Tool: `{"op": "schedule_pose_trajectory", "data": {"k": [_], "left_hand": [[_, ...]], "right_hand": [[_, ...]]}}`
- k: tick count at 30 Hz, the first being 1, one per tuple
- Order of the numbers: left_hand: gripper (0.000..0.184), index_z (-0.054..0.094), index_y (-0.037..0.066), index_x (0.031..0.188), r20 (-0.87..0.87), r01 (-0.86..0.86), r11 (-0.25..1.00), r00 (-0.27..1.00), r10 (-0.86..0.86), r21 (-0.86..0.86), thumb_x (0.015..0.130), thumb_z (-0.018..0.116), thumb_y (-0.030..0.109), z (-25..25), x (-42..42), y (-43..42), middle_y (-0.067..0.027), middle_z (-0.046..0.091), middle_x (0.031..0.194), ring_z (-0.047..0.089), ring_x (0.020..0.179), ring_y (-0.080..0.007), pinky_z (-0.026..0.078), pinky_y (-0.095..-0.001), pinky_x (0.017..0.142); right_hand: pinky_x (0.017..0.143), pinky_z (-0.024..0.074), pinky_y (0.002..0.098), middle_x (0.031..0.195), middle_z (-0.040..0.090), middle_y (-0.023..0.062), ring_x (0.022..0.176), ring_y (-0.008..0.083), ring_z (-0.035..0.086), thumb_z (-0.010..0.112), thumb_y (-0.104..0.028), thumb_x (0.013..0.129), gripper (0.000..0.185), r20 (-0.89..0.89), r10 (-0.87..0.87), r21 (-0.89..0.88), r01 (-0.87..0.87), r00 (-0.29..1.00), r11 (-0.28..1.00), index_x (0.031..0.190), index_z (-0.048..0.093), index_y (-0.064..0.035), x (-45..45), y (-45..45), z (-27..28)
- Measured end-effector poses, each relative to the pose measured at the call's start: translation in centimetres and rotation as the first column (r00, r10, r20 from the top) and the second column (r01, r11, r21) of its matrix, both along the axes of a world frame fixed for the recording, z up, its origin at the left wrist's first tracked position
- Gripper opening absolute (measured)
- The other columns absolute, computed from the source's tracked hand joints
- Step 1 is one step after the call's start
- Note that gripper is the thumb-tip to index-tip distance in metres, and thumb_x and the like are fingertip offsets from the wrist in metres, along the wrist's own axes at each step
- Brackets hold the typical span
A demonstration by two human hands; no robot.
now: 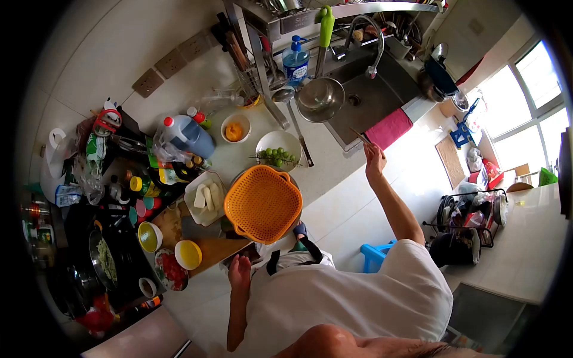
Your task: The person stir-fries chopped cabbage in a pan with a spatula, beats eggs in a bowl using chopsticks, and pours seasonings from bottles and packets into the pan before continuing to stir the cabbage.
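My right hand (375, 160) is raised near the sink's front edge, its fingers closed on thin wooden chopsticks (359, 135) that point toward the sink (382, 77). A pink cloth (388, 127) hangs over the sink edge just beyond that hand. My left hand (240, 272) hangs low beside the counter edge, fingers stretched out and holding nothing I can see. Closest to it are a wooden cutting board (218, 253) and a large orange colander (262, 203). A metal ladle (295, 119) and a steel pan with a green handle (320, 98) lie left of the sink.
Green fruit sits in a white bowl (292, 142); beside it is a bowl with orange food (236, 128). A white tray (194, 194) holds pale pieces. Yellow bowls (188, 255), a plate of red food (172, 271) and a wok (95, 253) stand left. A blue stool (374, 256) is behind.
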State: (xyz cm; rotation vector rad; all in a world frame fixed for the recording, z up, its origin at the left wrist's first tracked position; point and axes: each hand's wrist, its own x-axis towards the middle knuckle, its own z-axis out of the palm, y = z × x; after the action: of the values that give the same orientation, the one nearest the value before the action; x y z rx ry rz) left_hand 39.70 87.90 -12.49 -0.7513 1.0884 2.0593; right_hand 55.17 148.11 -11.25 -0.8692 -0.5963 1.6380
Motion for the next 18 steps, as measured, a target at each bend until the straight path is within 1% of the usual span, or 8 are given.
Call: {"op": "schedule_pose_trajectory", "data": {"k": [3, 6, 7, 9, 12, 15, 18], "left_hand": [[0.025, 0.058, 0.005, 0.120, -0.012, -0.010, 0.999, 1.000, 0.009, -0.051, 0.098, 0.053, 0.016, 1.0, 0.2, 0.7, -0.0123, 0.064, 0.106, 0.062, 0.101, -0.0252, 0.053, -0.0388, 0.090], [0.025, 0.058, 0.005, 0.120, -0.002, -0.026, 0.998, 1.000, 0.026, -0.057, 0.098, 0.054, 0.017, 1.6, 0.4, 0.6, -0.0124, 0.064, 0.106, 0.062, 0.101, -0.0252, 0.053, -0.0388, 0.091], [0.025, 0.057, 0.005, 0.120, -0.003, -0.033, 0.998, 0.999, 0.032, -0.054, 0.098, 0.054, 0.017, 1.5, 0.2, 0.5, -0.0124, 0.064, 0.106, 0.062, 0.101, -0.0252, 0.053, -0.0388, 0.091], [0.026, 0.057, 0.005, 0.120, 0.002, -0.053, 0.998, 0.999, 0.054, -0.046, 0.098, 0.054, 0.017, 1.1, 0.6, -0.2, -0.0125, 0.064, 0.106, 0.062, 0.101, -0.0252, 0.053, -0.0387, 0.091], [0.026, 0.055, 0.004, 0.121, 0.026, -0.066, 0.997, 0.997, 0.067, -0.044, 0.097, 0.054, 0.017, 1.4, 1.3, -1.1, -0.0127, 0.063, 0.108, 0.062, 0.102, -0.0251, 0.052, -0.0386, 0.092], [0.027, 0.054, 0.004, 0.122, 0.016, -0.046, 0.999, 0.999, 0.046, -0.004, 0.097, 0.054, 0.016, 0.9, 1.4, -2.0, -0.0126, 0.063, 0.108, 0.061, 0.103, -0.0249, 0.052, -0.0379, 0.093], [0.028, 0.053, 0.004, 0.124, -0.079, 0.065, 0.994, 0.995, -0.058, 0.086, 0.099, 0.052, 0.016, 2.0, 0.8, -2.1, -0.0119, 0.062, 0.112, 0.061, 0.105, -0.0241, 0.051, -0.0369, 0.094]], "right_hand": [[0.081, 0.0602, 0.0322, 0.099, 0.065, 0.0179, 0.086, 0.0288, 0.069, 0.059, -0.005, 0.092, 0.021, -0.118, 0.018, 0.064, -0.010, 0.993, 0.998, 0.107, 0.056, 0.0083, -2.6, 6.4, -0.9], [0.076, 0.0611, 0.0319, 0.095, 0.064, 0.0176, 0.080, 0.0276, 0.069, 0.062, -0.005, 0.090, 0.023, 0.132, 0.053, -0.213, -0.024, 0.990, 0.977, 0.107, 0.054, 0.0084, -4.0, 7.4, -6.3], [0.080, 0.0602, 0.0356, 0.099, 0.063, 0.0193, 0.091, 0.0315, 0.068, 0.056, -0.009, 0.094, 0.024, 0.161, 0.122, -0.241, -0.080, 0.979, 0.967, 0.105, 0.054, 0.0116, -4.5, 6.1, -6.3], [0.078, 0.0603, 0.0358, 0.099, 0.063, 0.0201, 0.091, 0.0323, 0.068, 0.057, -0.012, 0.094, 0.027, 0.163, 0.275, -0.191, -0.244, 0.947, 0.951, 0.109, 0.053, 0.0103, -4.8, 3.5, -7.2], [0.077, 0.0605, 0.0362, 0.101, 0.063, 0.0202, 0.090, 0.0321, 0.069, 0.056, -0.014, 0.095, 0.028, 0.148, 0.260, -0.223, -0.223, 0.954, 0.949, 0.114, 0.053, 0.0071, -4.5, -2.4, -3.9], [0.074, 0.0604, 0.0356, 0.099, 0.064, 0.0181, 0.087, 0.0300, 0.069, 0.056, -0.015, 0.095, 0.032, 0.220, 0.312, -0.255, -0.254, 0.924, 0.933, 0.120, 0.052, 0.0034, -2.3, -6.3, -4.1], [0.070, 0.0595, 0.0329, 0.091, 0.067, 0.0139, 0.081, 0.0260, 0.070, 0.058, -0.019, 0.095, 0.032, 0.325, 0.361, -0.278, -0.276, 0.874, 0.920, 0.118, 0.055, 0.0030, 0.5, -10.3, -5.0]]}}
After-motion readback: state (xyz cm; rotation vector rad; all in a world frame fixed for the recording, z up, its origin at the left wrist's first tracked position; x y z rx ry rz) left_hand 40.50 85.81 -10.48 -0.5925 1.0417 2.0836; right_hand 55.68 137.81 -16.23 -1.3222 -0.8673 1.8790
